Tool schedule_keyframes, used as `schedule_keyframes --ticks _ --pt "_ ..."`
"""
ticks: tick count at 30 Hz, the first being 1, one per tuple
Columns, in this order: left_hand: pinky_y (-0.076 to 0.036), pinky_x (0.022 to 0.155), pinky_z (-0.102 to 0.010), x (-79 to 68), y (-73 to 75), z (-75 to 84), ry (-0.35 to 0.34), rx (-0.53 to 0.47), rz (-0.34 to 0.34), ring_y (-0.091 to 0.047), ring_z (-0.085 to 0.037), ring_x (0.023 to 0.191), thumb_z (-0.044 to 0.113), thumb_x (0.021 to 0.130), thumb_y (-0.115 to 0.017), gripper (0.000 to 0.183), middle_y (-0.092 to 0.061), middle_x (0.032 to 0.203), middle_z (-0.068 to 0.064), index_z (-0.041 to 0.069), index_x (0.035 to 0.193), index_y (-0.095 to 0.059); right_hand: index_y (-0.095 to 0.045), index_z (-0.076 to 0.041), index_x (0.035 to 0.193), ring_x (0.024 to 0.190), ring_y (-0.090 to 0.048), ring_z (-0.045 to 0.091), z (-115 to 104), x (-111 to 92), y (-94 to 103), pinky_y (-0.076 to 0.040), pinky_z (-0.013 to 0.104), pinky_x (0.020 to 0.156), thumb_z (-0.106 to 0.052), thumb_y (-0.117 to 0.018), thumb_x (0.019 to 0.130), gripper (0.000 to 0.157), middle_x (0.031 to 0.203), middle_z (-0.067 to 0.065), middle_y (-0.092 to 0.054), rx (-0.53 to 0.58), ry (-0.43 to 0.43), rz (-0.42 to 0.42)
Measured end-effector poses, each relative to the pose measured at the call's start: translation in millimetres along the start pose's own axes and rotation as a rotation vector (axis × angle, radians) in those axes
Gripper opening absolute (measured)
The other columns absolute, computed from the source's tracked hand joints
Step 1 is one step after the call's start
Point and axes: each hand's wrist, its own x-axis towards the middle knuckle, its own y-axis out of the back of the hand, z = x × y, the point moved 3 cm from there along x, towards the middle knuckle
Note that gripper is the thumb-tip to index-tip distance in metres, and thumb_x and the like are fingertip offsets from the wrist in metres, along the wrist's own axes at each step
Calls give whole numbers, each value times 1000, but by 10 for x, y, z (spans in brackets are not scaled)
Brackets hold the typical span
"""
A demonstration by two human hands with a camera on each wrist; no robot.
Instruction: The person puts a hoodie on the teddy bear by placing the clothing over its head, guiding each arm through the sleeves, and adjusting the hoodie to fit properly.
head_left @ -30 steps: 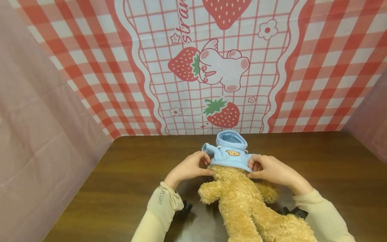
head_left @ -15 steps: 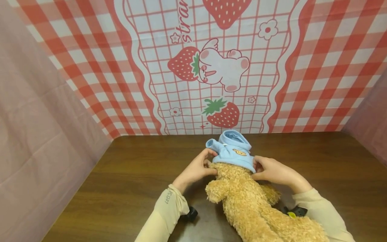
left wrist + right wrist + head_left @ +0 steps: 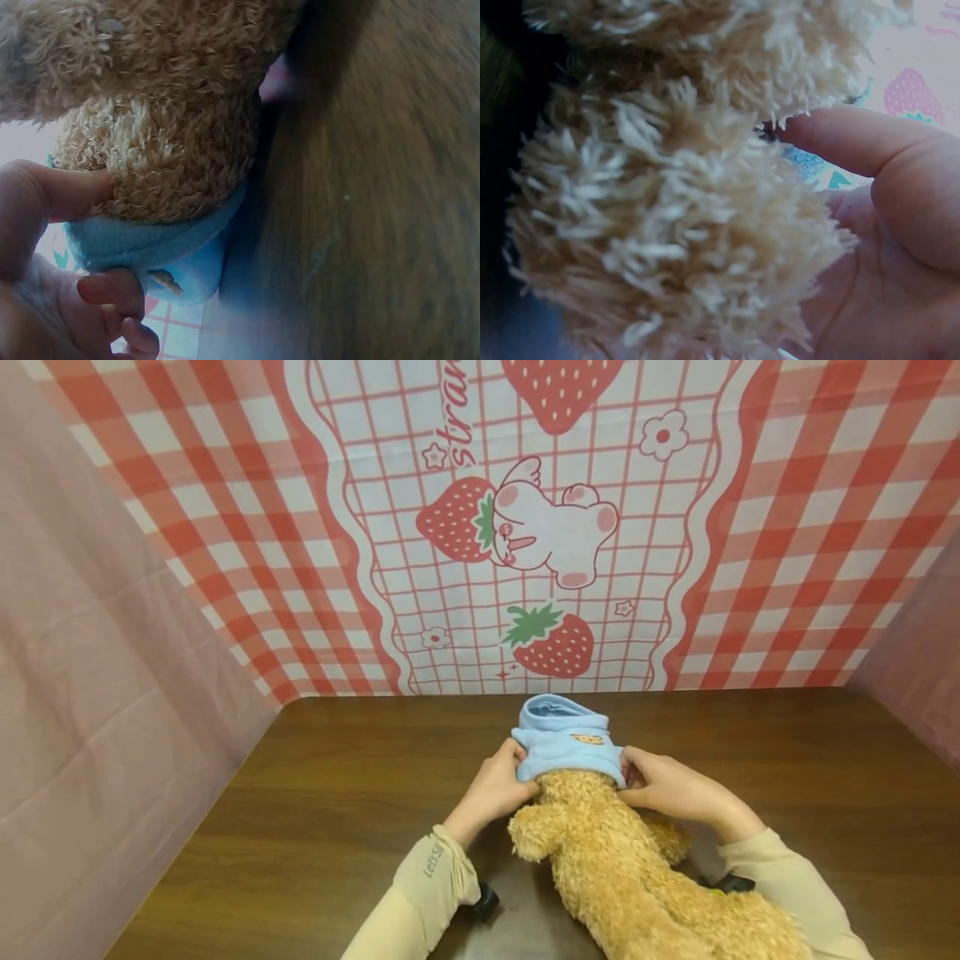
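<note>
A tan plush bear (image 3: 600, 852) lies on the wooden table with its head end away from me. Over its head sits a small light-blue sweatshirt (image 3: 558, 756) with a little animal patch, its neck opening facing the back wall. My left hand (image 3: 495, 787) pinches the hem on the left side. In the left wrist view the thumb (image 3: 71, 191) presses the fur just above the blue hem, with curled fingers below. On the other side my right hand (image 3: 667, 785) holds the hem. The bear's furry arm (image 3: 675, 225) blocks most of that grip in the right wrist view.
The brown table (image 3: 337, 793) reaches back to a red-checked strawberry cloth (image 3: 555, 527). A pink curtain (image 3: 112, 693) hangs at the left and another (image 3: 918, 652) at the right. Black wrist devices show beneath both sleeves.
The sweatshirt first tilts to the right, then swings back left and sits lower around the head. Its left sleeve no longer sticks out. The left hand has moved right and in against the hem.
</note>
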Motion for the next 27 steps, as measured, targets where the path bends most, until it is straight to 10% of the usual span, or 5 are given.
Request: schedule_keyframes --ticks 17,27 --pt "-45 65 -25 46 155 -119 -56 17 -114 -57 -11 73 14 71 -66 30 -65 85 -4 10 97 -52 -52 0 94 69 -46 12 195 8 -82 -39 25 60 -18 -59 84 22 80 3 -53 173 -59 -156" --pt "-44 66 -30 56 135 -234 -44 33 -180 -55 -20 80 5 74 -62 39 -59 102 -15 2 109 -46 -48 4 98 88 -56 16 181 156 -125 -47 25 70 -13 -67 78 32 95 11 -58 287 -19 101"
